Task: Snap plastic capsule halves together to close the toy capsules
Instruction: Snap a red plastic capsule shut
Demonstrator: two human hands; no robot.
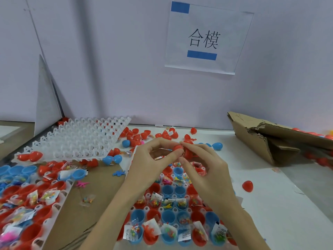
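Your left hand and right hand pinch a red capsule above the tray of toy-filled halves

Bright even light, wide-angle edge distortion

White table: capsule trays, empty tray, loose capsules, torn cardboard box, cardboard sheet.

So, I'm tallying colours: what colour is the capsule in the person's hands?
Red; the capsule shows in the head view, pinched between both hands.
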